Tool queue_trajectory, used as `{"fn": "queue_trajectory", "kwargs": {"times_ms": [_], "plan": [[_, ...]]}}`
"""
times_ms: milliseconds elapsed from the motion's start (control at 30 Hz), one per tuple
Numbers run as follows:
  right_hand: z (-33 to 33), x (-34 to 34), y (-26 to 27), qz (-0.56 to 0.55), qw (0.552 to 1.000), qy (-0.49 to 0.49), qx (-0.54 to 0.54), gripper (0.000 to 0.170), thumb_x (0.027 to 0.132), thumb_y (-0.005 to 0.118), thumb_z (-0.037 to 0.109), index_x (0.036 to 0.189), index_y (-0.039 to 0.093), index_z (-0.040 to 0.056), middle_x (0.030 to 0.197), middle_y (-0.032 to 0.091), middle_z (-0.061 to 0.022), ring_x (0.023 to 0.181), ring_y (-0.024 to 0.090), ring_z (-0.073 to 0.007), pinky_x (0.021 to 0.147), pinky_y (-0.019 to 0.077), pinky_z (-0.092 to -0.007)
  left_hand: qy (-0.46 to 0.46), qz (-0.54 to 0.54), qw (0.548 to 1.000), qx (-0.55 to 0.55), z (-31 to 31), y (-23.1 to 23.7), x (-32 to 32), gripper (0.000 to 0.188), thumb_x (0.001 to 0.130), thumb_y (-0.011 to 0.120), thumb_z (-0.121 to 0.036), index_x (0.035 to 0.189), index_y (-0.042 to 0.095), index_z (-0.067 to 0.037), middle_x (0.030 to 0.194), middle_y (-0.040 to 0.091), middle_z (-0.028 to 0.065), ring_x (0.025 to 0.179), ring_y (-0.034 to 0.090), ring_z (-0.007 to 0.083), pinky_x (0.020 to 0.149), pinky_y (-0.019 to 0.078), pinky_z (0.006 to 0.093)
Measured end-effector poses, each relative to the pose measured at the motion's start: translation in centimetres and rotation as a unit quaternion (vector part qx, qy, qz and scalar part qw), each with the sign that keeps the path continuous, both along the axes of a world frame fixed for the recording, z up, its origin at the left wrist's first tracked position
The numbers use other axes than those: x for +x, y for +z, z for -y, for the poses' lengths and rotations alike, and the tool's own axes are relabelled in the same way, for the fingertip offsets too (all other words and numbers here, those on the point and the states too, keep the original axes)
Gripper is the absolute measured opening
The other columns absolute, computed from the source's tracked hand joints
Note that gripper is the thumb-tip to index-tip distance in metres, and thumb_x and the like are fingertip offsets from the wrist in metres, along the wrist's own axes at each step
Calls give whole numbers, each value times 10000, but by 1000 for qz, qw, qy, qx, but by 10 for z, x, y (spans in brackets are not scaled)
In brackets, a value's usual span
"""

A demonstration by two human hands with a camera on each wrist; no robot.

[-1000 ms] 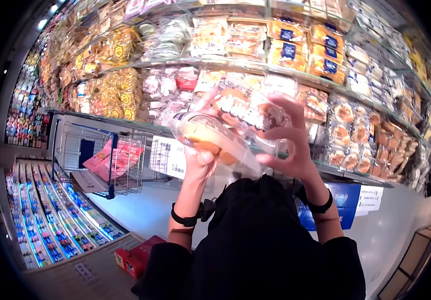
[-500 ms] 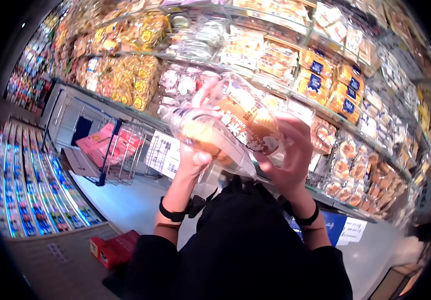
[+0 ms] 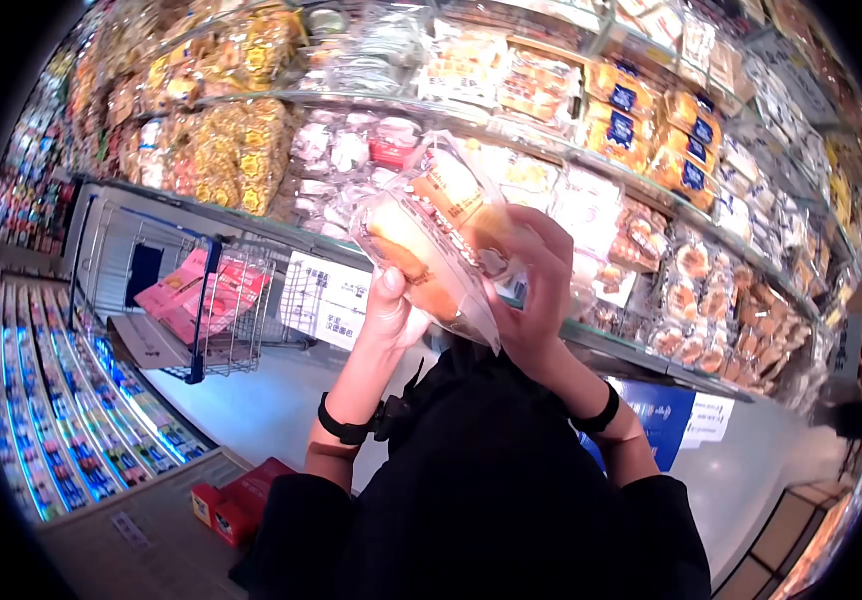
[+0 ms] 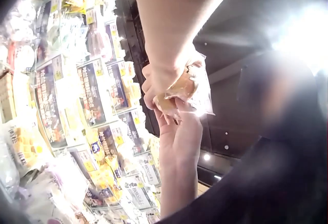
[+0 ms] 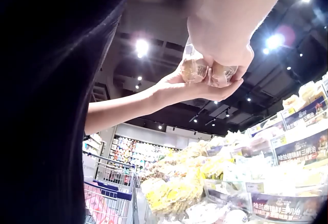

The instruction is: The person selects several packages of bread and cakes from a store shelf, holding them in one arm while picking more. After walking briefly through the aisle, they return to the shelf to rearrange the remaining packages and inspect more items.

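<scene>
Both hands hold a clear plastic bag of bread rolls point(image 3: 416, 265) in front of the chest, close before the shelves. White and brown printing covers its upper right face. My left hand point(image 3: 391, 315) grips the bag's lower left side, its thumb lying on the film and its other fingers hidden behind. On the right side, my right hand point(image 3: 541, 285) has its fingers curled round the bag's edge. From below, the right wrist view shows two rounded bread pieces point(image 5: 195, 71) side by side between the hands.
Shelves of packaged bread point(image 3: 621, 150) curve across the front, with a white sign point(image 3: 323, 300) below them. At left stands a wire shopping cart point(image 3: 207, 312) with pink packages point(image 3: 236, 295). A red box point(image 3: 241, 500) lies on a brown surface behind it.
The right hand, spread and apart from the bag's edge earlier, now curls round its right side. The bag has turned more upright. The head view has swung slightly.
</scene>
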State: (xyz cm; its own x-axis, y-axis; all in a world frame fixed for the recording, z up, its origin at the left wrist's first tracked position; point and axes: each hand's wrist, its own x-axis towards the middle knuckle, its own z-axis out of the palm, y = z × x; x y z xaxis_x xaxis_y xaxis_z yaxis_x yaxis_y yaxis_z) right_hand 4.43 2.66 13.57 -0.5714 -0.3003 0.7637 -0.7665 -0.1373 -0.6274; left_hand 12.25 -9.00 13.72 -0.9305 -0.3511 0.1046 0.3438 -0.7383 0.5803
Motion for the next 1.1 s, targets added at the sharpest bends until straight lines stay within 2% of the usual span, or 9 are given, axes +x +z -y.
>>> {"fn": "queue_trajectory", "kwargs": {"times_ms": [200, 333, 400, 500, 633, 767, 833, 933, 1100], "plan": [[-6, 0, -16, 0, 996, -68, 61, 422, 683, 694, 82, 1047, 482, 57, 1159, 441, -176, 1030, 461, -337, 829, 410, -403, -48, 28, 998, -21, 6, -26, -11, 727, 727, 647, -473, 1268, 336, -99, 1248, 429, 88, 1128, 454, 251, 942, 406, 410], [-32, 0, -33, 90, 984, -12, 155, 358, 717, 672, 135, 1025, 511, 46, 1129, 457, -154, 1003, 482, -310, 839, 409, -371, -13, 168, 984, 64, 20, -66, -19, 689, 773, 481, -599, 1293, 364, -163, 1278, 429, 36, 1157, 427, 229, 952, 347, 470], [-59, -1, -54, 154, 968, -28, 195, 322, 737, 651, 122, 1017, 513, 44, 1077, 496, -139, 980, 501, -298, 824, 417, -358, -43, 172, 979, 102, 27, -95, -15, 657, 808, 512, -508, 1309, 321, -127, 1249, 443, 59, 1095, 478, 226, 890, 433, 380], [-114, -15, -108, 204, 928, -160, 267, 130, 762, 606, 54, 878, 561, 19, 866, 578, -96, 829, 561, -239, 742, 429, -305, -76, 244, 962, 102, 23, -110, -15, 644, 833, 404, -570, 1319, 322, -155, 1310, 393, 51, 1184, 393, 244, 983, 325, 434], [-199, -61, -176, 310, 831, -326, 327, 84, 765, 546, 53, 750, 574, -25, 707, 582, -181, 663, 582, -339, 585, 450, -374, -29, 334, 935, 116, 6, -100, -19, 635, 843, 382, -568, 1322, 323, -155, 1316, 390, 27, 1190, 389, 242, 989, 317, 437], [-239, -114, -271, 299, 791, -269, 461, 113, 746, 511, 54, 758, 603, -11, 759, 592, -215, 712, 591, -359, 620, 473, -420, -54, 261, 959, 95, 1, -123, -13, 657, 823, 428, -566, 1313, 328, -141, 1303, 402, 38, 1177, 402, 244, 964, 354, 423], [-243, -130, -314, 255, 712, -227, 614, 140, 720, 533, 84, 796, 615, 0, 778, 609, -200, 725, 611, -333, 662, 489, -412, -20, 287, 954, 86, -14, -120, -18, 664, 816, 440, -568, 1307, 334, -134, 1292, 411, 41, 1164, 414, 242, 950, 370, 422], [-241, -141, -335, 301, 654, -182, 670, 140, 717, 522, 73, 786, 631, 21, 771, 618, -182, 766, 614, -334, 683, 505, -412, 23, 320, 946, 51, -43, -100, -27, 676, 789, 491, -566, 1275, 364, -113, 1256, 439, 45, 1124, 449, 237, 920, 405, 408], [-243, -149, -365, 178, 604, -161, 760, 130, 712, 550, 86, 766, 665, 62, 796, 637, -115, 787, 631, -244, 664, 516, -360, 2, 282, 959, 15, -74, -94, -32, 694, 738, 575, -560, 1232, 400, -105, 1212, 460, 41, 1089, 471, 233, 891, 427, 388]]}}
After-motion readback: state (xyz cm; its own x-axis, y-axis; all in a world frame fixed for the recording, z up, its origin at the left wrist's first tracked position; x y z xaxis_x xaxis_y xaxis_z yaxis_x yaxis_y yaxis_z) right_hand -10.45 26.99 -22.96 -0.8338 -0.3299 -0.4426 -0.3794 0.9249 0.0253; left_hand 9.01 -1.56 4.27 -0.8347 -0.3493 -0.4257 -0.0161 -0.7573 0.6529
